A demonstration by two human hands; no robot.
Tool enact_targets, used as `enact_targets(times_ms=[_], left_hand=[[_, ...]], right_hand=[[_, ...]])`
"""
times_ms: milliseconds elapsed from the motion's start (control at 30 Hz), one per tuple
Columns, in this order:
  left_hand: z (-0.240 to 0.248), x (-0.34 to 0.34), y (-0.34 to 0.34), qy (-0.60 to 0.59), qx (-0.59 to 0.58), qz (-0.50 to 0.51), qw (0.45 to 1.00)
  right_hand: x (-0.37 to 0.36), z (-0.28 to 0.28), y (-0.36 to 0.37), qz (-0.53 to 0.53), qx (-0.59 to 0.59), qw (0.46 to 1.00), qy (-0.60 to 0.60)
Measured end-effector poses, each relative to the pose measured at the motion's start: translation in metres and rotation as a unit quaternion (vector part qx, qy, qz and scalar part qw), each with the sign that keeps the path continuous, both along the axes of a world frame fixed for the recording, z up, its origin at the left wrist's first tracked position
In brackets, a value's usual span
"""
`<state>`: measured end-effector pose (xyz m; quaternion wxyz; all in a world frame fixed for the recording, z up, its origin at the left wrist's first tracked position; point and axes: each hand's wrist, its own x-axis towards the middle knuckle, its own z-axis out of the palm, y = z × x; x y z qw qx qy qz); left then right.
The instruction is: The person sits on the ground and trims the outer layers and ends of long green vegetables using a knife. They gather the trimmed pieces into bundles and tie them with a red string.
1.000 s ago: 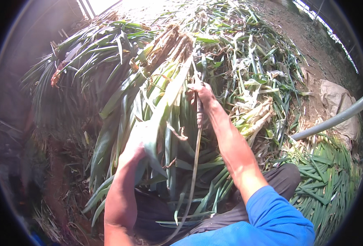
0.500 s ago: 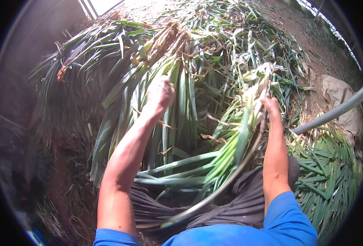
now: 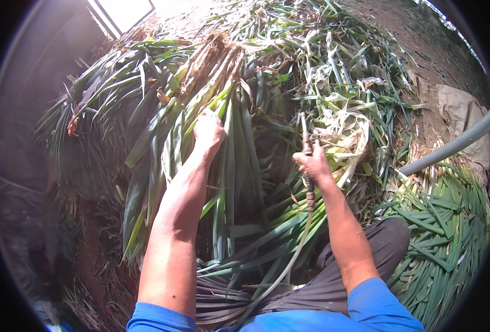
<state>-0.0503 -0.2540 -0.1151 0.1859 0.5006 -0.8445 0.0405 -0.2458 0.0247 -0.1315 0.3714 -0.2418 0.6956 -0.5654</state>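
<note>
My left hand is closed round the leaves of a long green onion at the bundle in front of me. That bundle of long green onions has its brown, soil-covered roots pointing away and its leaves hanging toward me. In my right hand is a blow gun with a thin metal nozzle pointing away from me. A pale hose runs from its lower end down across my lap. Beside and beyond the right hand lie peeled, whitish onion skins. Green onion leaves spread over my legs.
A heap of leaf scraps covers the ground ahead. More green onions stand piled at left, and a stack with leaves toward me lies at right. A grey pipe slants in at right, next to a brown sack.
My right hand has moved left with the blow gun, away from the pale stalks at right. Those leaves have dropped lower over my lap. The left hand stays near the bundle.
</note>
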Motion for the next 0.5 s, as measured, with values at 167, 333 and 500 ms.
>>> enact_targets(times_ms=[167, 333, 500], left_hand=[[0.109, 0.002, 0.038, -0.007, 0.221, -0.009, 0.975], [0.2, 0.046, 0.07, 0.016, 0.348, -0.052, 0.936], [0.146, 0.097, 0.129, 0.146, 0.333, 0.031, 0.931]], right_hand=[[0.031, 0.039, 0.006, 0.077, 0.022, 0.997, 0.018], [0.074, 0.096, 0.01, 0.201, -0.071, 0.976, 0.038], [0.14, 0.118, 0.012, 0.216, 0.016, 0.96, 0.18]])
